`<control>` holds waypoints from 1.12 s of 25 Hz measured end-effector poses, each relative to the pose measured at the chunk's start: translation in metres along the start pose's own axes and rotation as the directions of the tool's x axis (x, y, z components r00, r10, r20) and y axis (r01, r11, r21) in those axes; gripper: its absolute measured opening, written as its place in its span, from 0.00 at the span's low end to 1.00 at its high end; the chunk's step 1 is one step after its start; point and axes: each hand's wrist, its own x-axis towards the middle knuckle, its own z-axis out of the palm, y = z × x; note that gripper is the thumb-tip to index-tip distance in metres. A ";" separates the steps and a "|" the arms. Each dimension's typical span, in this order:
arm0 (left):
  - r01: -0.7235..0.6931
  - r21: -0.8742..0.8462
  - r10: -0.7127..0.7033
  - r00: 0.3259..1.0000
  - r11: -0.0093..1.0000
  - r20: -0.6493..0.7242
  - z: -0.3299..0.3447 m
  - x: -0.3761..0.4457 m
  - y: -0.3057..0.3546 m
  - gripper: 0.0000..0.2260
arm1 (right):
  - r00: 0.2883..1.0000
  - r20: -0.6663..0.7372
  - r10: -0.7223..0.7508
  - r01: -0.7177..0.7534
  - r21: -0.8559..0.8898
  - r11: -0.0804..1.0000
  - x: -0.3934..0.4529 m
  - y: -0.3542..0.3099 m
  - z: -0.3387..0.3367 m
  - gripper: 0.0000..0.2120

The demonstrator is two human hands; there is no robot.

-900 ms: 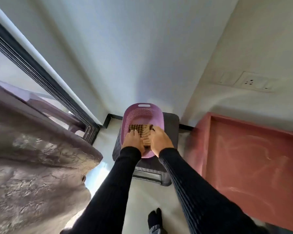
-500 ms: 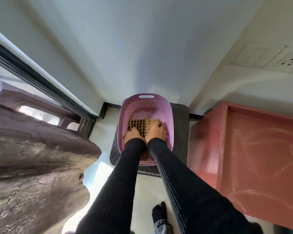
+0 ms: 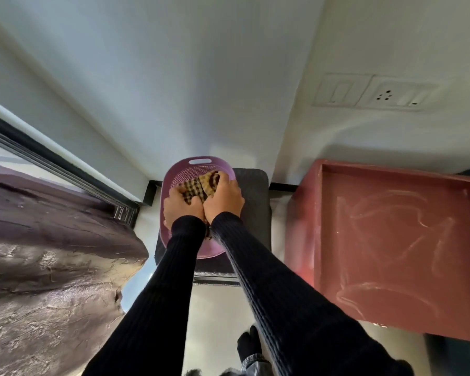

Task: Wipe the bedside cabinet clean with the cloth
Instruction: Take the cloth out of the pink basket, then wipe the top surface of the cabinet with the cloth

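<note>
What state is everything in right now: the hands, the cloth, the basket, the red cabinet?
Left hand: closed on the checked cloth.
Right hand: closed on it too.
Checked cloth: bunched up, inside the basket.
Purple basket: upright on a dark stool.
Red cabinet: top bare, streaked with pale smears.

Cloth (image 3: 200, 185) now bunched, seemingly lifted, between hands

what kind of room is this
Probably a bedroom corner: a reddish bedside cabinet against the wall, a rumpled bedspread on the left, and a purple basket with a checked cloth.
</note>
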 end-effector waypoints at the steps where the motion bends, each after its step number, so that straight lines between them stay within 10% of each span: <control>1: -0.029 -0.056 0.027 0.999 0.998 -0.036 -0.001 -0.009 0.009 0.15 | 0.999 -0.025 -0.026 0.027 0.017 1.000 -0.005 -0.001 -0.014 0.25; 9: -0.156 -0.433 0.223 0.969 0.888 0.109 0.060 -0.162 0.085 0.15 | 0.933 -0.341 -0.119 0.155 0.082 0.985 -0.052 0.106 -0.179 0.25; 14: 0.129 -0.545 0.131 0.901 0.829 0.413 0.147 -0.294 0.109 0.14 | 0.984 -0.175 0.014 0.043 0.315 0.948 -0.085 0.239 -0.270 0.26; 21: 0.409 -0.414 0.073 0.634 0.813 0.770 0.260 -0.405 0.088 0.16 | 0.943 0.006 0.331 -0.281 0.542 0.792 -0.114 0.410 -0.323 0.33; 24: -0.168 -0.101 0.178 0.545 0.981 0.819 0.301 -0.414 0.065 0.19 | 0.874 -0.253 0.414 -0.318 0.345 0.883 -0.122 0.465 -0.329 0.27; 26: -0.742 0.181 0.305 0.467 0.645 0.830 0.321 -0.415 0.046 0.21 | 0.789 -0.400 0.466 -0.477 0.078 0.875 -0.130 0.494 -0.332 0.28; 28: -0.905 0.265 0.348 0.380 0.334 0.857 0.336 -0.418 0.036 0.23 | 0.751 -0.440 0.492 -0.605 -0.161 0.780 -0.131 0.515 -0.333 0.26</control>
